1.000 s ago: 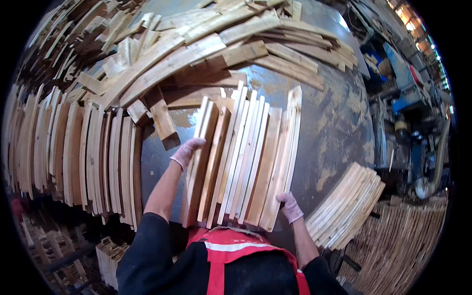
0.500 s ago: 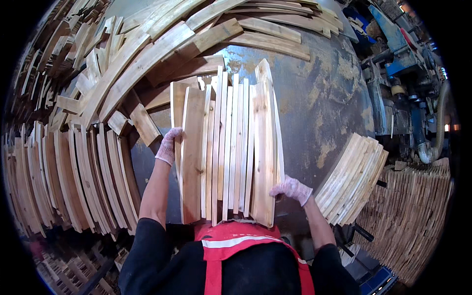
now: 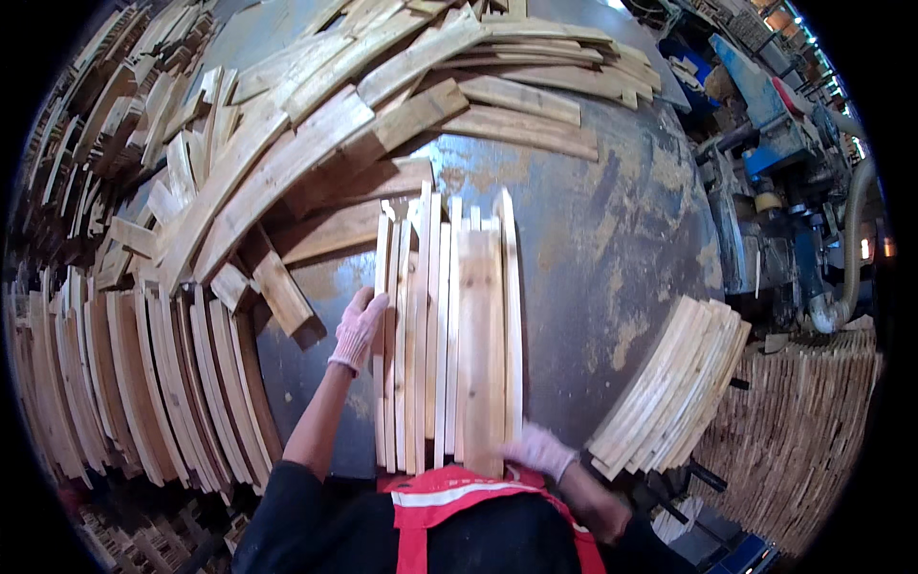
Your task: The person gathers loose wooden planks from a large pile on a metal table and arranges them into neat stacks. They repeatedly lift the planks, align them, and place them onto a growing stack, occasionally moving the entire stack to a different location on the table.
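Observation:
Several narrow wooden boards (image 3: 423,373) stand on edge side by side in front of me, their near ends close to my red apron. A wider board (image 3: 480,335) shows its broad face at the right of this row, with a thin board (image 3: 512,316) along its outer side. My left hand (image 3: 356,333), in a pale knitted glove, rests against the left side of the row with its fingers stretched forward. My gloved right hand (image 3: 538,450) is at the row's near right corner, by the wide board's near end; motion smears its fingers.
Loose curved boards (image 3: 287,191) lie heaped on the metal tabletop (image 3: 612,220) at far left. A row of boards (image 3: 143,373) stands at left. A smaller bundle (image 3: 674,387) lies at right, beside a big stack (image 3: 794,430). Blue machinery (image 3: 765,143) stands at far right.
Both hands have moved inward, and the row is narrower. The wide outer boards at its left no longer stand there. My right hand has shifted nearer to me and the view has tilted.

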Available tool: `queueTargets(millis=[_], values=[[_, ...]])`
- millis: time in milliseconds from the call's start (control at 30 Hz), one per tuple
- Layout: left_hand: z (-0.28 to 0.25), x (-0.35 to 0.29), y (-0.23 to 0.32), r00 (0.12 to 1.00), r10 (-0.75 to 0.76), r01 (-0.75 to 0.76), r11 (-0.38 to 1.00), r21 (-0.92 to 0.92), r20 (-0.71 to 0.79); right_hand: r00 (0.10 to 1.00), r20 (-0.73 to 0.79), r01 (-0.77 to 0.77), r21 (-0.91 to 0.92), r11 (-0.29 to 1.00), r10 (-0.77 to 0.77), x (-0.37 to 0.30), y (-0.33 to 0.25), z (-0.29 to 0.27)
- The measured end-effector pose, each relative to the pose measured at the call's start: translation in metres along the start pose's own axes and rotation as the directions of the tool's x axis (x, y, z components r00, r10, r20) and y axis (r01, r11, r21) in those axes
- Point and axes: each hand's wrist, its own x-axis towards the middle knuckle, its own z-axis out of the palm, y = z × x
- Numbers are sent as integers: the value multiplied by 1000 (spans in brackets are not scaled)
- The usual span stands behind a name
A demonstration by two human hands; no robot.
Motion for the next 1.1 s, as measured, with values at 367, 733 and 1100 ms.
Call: queueTargets(millis=[367, 733, 1100], values=[[-41, 139, 64, 873, 428, -318, 142, 937, 232, 911, -366, 36, -391, 920, -191, 182, -103, -185], [-31, 173, 56, 959, 274, -146, 258, 955, 73, 786, -567, -349, -736, 581, -246, 420, -177, -370], [-97, 139, 211, 932, 351, -259, 483, 837, 86, 770, -615, -383, -659, 647, -170, 308, -95, -357]])
